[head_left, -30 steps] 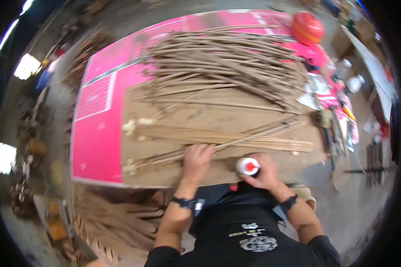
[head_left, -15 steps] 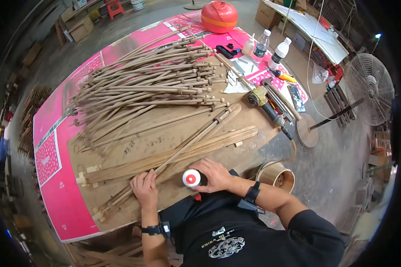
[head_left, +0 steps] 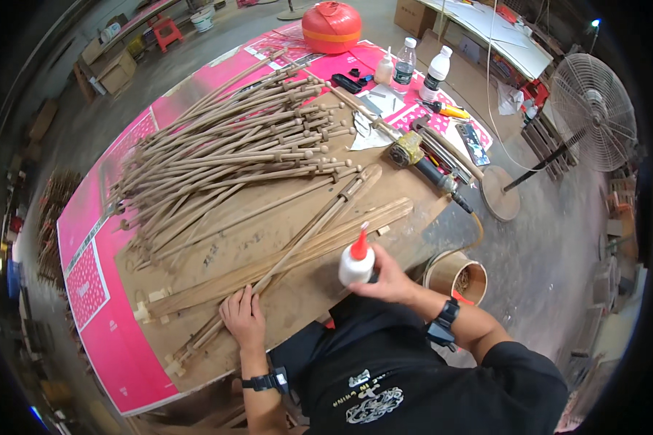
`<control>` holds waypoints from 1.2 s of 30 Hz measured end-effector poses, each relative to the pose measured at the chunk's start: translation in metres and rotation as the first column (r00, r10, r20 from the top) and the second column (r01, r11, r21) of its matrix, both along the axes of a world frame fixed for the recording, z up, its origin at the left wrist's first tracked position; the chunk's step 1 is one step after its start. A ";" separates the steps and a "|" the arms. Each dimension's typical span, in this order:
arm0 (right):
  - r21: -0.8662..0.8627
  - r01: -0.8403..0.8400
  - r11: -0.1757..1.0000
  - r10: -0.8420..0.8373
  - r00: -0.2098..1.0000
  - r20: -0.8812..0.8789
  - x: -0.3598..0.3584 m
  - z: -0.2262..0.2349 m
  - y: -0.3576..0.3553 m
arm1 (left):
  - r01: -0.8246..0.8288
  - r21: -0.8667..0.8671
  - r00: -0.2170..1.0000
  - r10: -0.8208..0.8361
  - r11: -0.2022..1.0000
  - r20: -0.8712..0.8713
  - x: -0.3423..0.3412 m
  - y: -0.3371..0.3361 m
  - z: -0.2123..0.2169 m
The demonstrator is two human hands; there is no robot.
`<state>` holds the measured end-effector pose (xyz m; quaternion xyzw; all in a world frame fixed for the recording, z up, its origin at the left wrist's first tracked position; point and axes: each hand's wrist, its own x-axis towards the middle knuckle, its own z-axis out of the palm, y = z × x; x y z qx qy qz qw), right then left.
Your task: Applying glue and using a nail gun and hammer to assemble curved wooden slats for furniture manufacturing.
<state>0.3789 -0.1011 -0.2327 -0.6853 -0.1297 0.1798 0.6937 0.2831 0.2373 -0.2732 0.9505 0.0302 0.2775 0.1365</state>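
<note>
My right hand [head_left: 389,280] is wrapped round a white squeeze bottle [head_left: 355,270] with a red pointed nozzle. The bottle is held nearly upright above the table's front edge, its nozzle pointing up. Over the lower part of a long, thin wooden rod [head_left: 305,240] lies my left hand [head_left: 241,316], its fingers curled on it and partly hiding it. The rod slants away to the upper right and crosses a flat wooden board [head_left: 387,217]. Small pale wooden blocks sit by the board's left end.
Behind is a big pile of wooden rods [head_left: 225,156] with knobbed ends. A power tool [head_left: 422,161] with a hose lies at right, near plastic bottles [head_left: 436,72] and a phone [head_left: 473,143]. A red round container [head_left: 331,29] stands at the back; a bucket [head_left: 442,272] and fan [head_left: 593,112] are right.
My right hand has moved right with the bottle, whose nozzle now shows from the side. My left hand stays on the rod. The view has shifted slightly.
</note>
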 end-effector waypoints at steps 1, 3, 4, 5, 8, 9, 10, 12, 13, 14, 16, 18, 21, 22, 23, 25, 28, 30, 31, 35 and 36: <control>0.032 0.076 0.997 -0.076 0.997 -0.016 0.002 0.004 -0.009 | 0.003 -0.002 1.000 -0.003 1.000 0.021 0.000 0.000 -0.001; 0.037 0.222 0.974 -0.220 0.975 -0.041 0.011 0.012 -0.030 | 0.003 -0.016 1.000 -0.002 1.000 0.012 0.000 0.001 -0.002; 0.027 0.261 0.965 -0.261 0.965 -0.018 0.016 0.017 -0.043 | 0.002 -0.020 1.000 -0.002 1.000 0.027 0.000 0.001 -0.003; -0.042 0.330 0.943 -0.330 0.944 -0.001 0.020 0.019 -0.054 | -0.007 -0.039 1.000 0.007 0.999 0.024 0.000 0.001 -0.003; -0.034 0.466 0.884 -0.466 0.884 0.028 0.027 0.021 -0.075 | -0.009 -0.058 0.999 0.011 0.998 0.030 -0.001 0.001 -0.003; 0.035 0.531 0.847 -0.531 0.847 0.001 0.028 0.021 -0.080 | -0.006 -0.055 1.000 0.007 0.998 0.012 -0.001 0.001 -0.003; 0.030 0.520 0.854 -0.520 0.854 0.010 0.029 0.020 -0.083 | -0.006 -0.056 0.999 0.009 0.998 0.039 -0.001 0.001 -0.002; 0.054 0.573 0.817 -0.574 0.819 -0.009 0.031 0.018 -0.087 | 0.017 -0.059 1.000 -0.016 0.998 0.015 -0.001 0.002 -0.002; 0.042 0.579 0.814 -0.579 0.815 -0.010 0.032 0.018 -0.089 | 0.017 -0.053 0.999 -0.015 0.998 0.036 -0.001 0.002 -0.002; 0.045 0.559 0.828 -0.559 0.829 -0.002 0.033 0.018 -0.088 | 0.007 -0.049 0.999 -0.004 0.999 0.041 -0.001 0.002 -0.002; 0.078 0.561 0.824 -0.557 0.828 -0.067 0.034 0.018 -0.087 | -0.003 -0.045 0.999 0.005 0.999 0.043 0.000 0.002 -0.003; 0.072 0.537 0.840 -0.536 0.843 -0.043 0.035 0.019 -0.084 | 0.003 -0.033 0.999 -0.001 0.999 0.038 0.000 0.002 -0.004; 0.053 0.528 0.847 -0.530 0.847 0.031 0.040 0.018 -0.080 | -0.019 -0.029 1.000 0.020 0.999 0.015 0.000 0.002 -0.004; 0.056 0.539 0.840 -0.542 0.835 0.096 0.043 0.018 -0.079 | -0.028 -0.029 0.999 0.029 0.999 0.036 -0.001 0.002 -0.003; 0.039 0.530 0.847 -0.531 0.842 0.091 0.045 0.018 -0.079 | -0.025 -0.036 0.999 0.027 0.999 0.036 -0.001 0.002 -0.003; -0.115 0.544 0.831 -0.515 0.831 0.210 0.050 0.021 -0.080 | -0.030 -0.044 0.999 0.031 0.999 0.032 -0.001 0.001 -0.003; -0.242 0.532 0.812 -0.449 0.833 0.324 0.050 0.030 -0.080 | -0.030 -0.053 0.999 0.032 0.998 0.037 0.000 0.001 -0.002; -0.287 0.502 0.816 -0.393 0.846 0.361 0.048 0.039 -0.081 | -0.019 -0.048 0.999 0.020 0.999 0.037 0.001 0.001 -0.001; -0.329 0.504 0.798 -0.376 0.844 0.382 0.047 0.044 -0.081 | -0.030 -0.051 0.998 0.032 0.998 0.053 0.001 0.001 -0.002; -0.420 0.478 0.771 -0.282 0.848 0.448 0.047 0.059 -0.078 | -0.033 -0.042 0.998 0.035 0.999 0.055 0.001 0.001 -0.002; -0.431 0.492 0.756 -0.264 0.832 0.487 0.046 0.061 -0.076 | -0.029 -0.035 0.999 0.030 0.999 0.028 0.001 0.001 -0.002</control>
